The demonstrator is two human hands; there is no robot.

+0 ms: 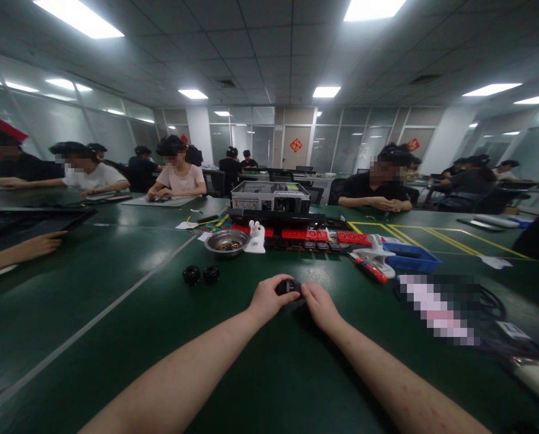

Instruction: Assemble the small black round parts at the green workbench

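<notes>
Just above the green table, both hands meet around a small black object point(290, 287) with a pale marking on its face. My left hand point(268, 298) grips it from the left, thumb along the near side and fingers round the far side. From the right, my right hand point(318, 305) pinches its edge with closed fingers. What kind of part it is cannot be made out. To the left, two small round black parts point(191, 275) stand side by side on the table. Beyond them sits a metal bowl point(219, 242) with small brass-coloured pieces inside.
Beyond the hands are red strips point(296, 234) and an open computer case point(269, 196). A red-handled tool point(372, 271) lies beside a blue tray point(412, 259). Dark cables point(495, 301) lie right. At the left, another person's hand point(43, 244) touches a dark panel. Several people sit around.
</notes>
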